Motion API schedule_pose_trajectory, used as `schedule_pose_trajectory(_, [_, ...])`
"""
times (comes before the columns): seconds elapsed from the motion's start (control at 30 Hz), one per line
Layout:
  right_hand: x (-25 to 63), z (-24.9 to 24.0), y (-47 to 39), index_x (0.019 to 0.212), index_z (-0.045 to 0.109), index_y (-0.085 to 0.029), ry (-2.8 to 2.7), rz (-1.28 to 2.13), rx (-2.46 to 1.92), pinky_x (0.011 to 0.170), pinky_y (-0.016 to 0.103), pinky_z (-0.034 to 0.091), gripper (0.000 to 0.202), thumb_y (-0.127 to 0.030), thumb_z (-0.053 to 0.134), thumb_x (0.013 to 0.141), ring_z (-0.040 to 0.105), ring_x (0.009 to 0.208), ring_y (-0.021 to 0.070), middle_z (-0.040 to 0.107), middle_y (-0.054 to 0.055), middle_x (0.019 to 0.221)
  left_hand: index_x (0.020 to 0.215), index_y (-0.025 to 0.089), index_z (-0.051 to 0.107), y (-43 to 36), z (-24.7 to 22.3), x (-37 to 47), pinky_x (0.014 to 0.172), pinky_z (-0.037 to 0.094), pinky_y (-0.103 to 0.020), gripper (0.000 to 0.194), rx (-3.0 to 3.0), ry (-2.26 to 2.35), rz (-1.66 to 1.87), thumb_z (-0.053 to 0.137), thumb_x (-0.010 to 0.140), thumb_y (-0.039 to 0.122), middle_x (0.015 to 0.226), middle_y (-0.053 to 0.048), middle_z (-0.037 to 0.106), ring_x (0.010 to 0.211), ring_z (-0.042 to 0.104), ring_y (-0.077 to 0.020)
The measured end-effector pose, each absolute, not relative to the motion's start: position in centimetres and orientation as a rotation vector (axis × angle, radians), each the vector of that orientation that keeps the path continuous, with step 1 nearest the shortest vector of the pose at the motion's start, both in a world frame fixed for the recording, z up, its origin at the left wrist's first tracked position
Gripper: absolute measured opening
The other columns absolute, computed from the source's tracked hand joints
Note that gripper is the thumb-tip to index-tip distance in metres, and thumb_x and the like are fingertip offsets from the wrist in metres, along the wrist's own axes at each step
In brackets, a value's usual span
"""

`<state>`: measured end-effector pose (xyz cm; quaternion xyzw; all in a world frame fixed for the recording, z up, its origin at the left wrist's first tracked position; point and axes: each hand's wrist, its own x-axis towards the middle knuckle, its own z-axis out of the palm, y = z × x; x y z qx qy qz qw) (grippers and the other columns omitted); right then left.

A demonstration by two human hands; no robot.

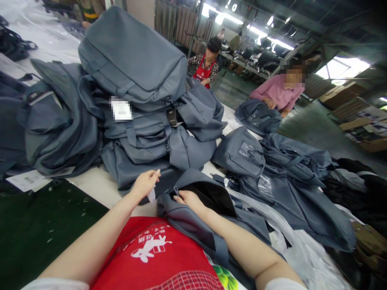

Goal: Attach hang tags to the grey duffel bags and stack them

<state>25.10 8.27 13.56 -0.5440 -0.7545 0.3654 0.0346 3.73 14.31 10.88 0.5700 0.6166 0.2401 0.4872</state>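
Note:
A grey-blue bag (193,219) lies in front of me with its zipped top gaping and a dark inside showing. My right hand (191,201) is closed at the left end of that opening, thumb and fingers on the edge near the zipper pull (176,190). To its left, my left hand (145,184) is raised with its fingertips pinched together. Below those fingers hangs a small whitish, see-through strip (152,195), perhaps plastic. Behind both hands rises a pile of similar grey-blue bags (133,52), with a black hang tag (171,117) on one.
More bags lie at the left (60,129) and right (290,201). Clear plastic wrapping (311,257) spreads beside the open bag. Across the white table (93,187), a person in pink (276,90) handles another bag; a person in a red apron (205,72) is farther back.

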Motion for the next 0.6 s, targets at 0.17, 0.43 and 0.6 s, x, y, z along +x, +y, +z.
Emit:
schedule_pose_trajectory(0.17, [25.4, 11.2, 9.2, 0.075, 0.063, -0.015, -2.226, 1.301, -1.632, 0.060, 0.022, 0.036, 0.026, -0.030, 0.045, 0.087, 0.052, 0.065, 0.0138, 0.060, 0.001, 0.069, 0.051, 0.019, 0.063, 14.5, 7.1, 2.3, 0.052, 0.035, -0.024, 0.032, 1.248, 1.449, 0.406, 0.066, 0.061, 0.049, 0.049, -0.003, 0.061, 0.051, 0.054, -0.0172])
schedule_pose_trajectory(0.43, [24.7, 7.2, 10.6, 0.078, 0.057, -0.014, -1.920, 1.681, -1.453, 0.066, 0.023, 0.042, 0.028, -0.035, 0.042, 0.089, 0.050, 0.068, 0.0129, 0.053, 0.000, 0.071, 0.071, 0.013, 0.066, 11.5, 6.6, 5.5, 0.053, 0.041, -0.026, 0.048, 1.178, 1.305, 0.473, 0.061, 0.063, 0.060, 0.061, -0.005, 0.063, 0.054, 0.056, -0.0169])
schedule_pose_trajectory(0.6, [24.4, 7.4, 11.5, 0.083, 0.059, -0.015, -1.943, 1.760, -1.333, 0.072, 0.024, 0.043, 0.037, -0.047, 0.043, 0.091, 0.052, 0.074, 0.0130, 0.057, 0.000, 0.076, 0.067, 0.017, 0.067, 11.0, 8.9, 5.2, 0.072, 0.043, -0.032, 0.019, 1.412, 1.409, 0.568, 0.065, 0.067, 0.036, 0.074, -0.007, 0.065, 0.074, 0.060, -0.0229])
